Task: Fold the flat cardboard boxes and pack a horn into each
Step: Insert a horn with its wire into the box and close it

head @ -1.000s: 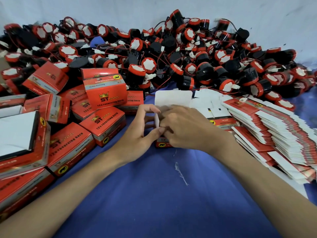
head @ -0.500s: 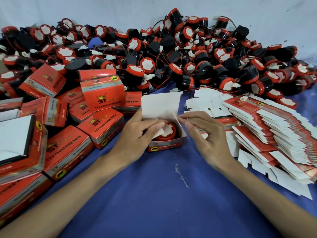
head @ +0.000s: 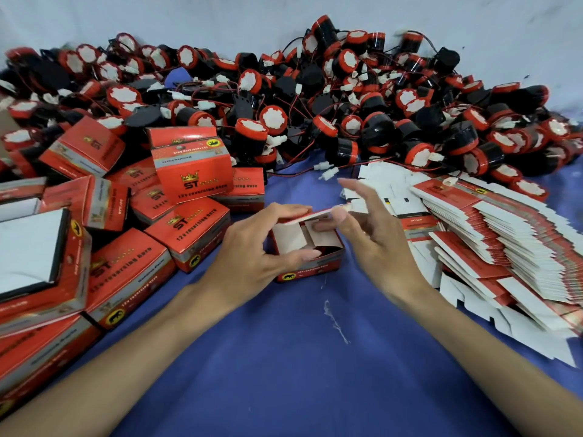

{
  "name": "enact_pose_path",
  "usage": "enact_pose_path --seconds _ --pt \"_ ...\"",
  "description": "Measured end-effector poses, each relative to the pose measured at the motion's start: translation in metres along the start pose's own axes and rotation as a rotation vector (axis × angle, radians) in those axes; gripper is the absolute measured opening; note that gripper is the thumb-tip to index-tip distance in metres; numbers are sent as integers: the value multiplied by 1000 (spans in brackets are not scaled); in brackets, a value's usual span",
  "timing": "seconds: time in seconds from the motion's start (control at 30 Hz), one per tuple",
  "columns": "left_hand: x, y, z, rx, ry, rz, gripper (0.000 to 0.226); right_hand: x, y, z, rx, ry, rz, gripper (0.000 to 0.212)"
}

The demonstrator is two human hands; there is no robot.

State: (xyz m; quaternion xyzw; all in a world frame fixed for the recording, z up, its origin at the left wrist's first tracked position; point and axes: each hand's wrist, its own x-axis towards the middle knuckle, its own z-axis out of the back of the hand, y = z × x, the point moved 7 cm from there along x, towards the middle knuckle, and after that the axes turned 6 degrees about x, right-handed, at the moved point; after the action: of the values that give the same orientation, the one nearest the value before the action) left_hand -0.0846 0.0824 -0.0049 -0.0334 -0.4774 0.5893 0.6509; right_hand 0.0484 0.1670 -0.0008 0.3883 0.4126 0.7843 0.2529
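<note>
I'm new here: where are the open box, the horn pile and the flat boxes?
open box (head: 318, 269): head view, its red front wall.
horn pile (head: 274, 119): head view, one horn's white face.
flat boxes (head: 504, 228): head view, the stack's white edges.

The near half of the blue-covered desk (head: 284, 367) lies bare between the two forearms, save a thin white scrap (head: 335, 321), and a grip can pass freely there. On the left, folded boxes (head: 126, 272) sit in a tilted pile that crowds close to the open box (head: 310, 268) in the middle, leaving only a narrow strip of cloth. On the right, a fanned stack of flat cartons (head: 504, 234) lies just beside the right grip (head: 375, 247). Behind, a heap of horns (head: 347, 121) with trailing wires blocks the far side up to the wall (head: 189, 20). A small patch of cloth is open between box and heap, with two white connectors (head: 325, 170) on it. The left grip (head: 249, 260) clasps the box's left side.
</note>
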Motion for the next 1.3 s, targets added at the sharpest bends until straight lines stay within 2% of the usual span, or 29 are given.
enact_pose_path --seconds 0.1,0.23,0.43,0.53,0.67,0.77,0.87,0.97,1.1,1.23,1.3 --pt "-1 -3 0 44 4 -25 50 -2 2 3 21 49 54 23" --pt "-3 -5 0 108 18 -20 44 -9 -2 3 136 150 34 26" --pt "-2 -6 2 158 119 -137 45 -10 -8 5 85 87 29 31" --pt "0 -8 5 126 118 -177 39 -13 -1 3 0 5 84 33" --pt "1 -8 4 105 109 -222 37 -22 22 1 -365 -49 388 29" --pt "1 -8 4 100 141 -250 37 -22 22 1 -404 -4 431 28" --pt "-1 -7 5 119 175 -274 38 -24 24 -2 -473 -39 498 25" --pt "-2 -8 6 205 178 -331 39 -22 20 2 -529 -89 419 23" --pt "-5 -9 3 331 204 -404 51 -23 14 1 -421 25 356 29" --pt "-6 -6 -5 391 214 -403 49 -29 12 -10 -335 161 399 37" --pt "-6 -3 -11 444 259 -382 55 -32 11 -12 -388 200 436 40"
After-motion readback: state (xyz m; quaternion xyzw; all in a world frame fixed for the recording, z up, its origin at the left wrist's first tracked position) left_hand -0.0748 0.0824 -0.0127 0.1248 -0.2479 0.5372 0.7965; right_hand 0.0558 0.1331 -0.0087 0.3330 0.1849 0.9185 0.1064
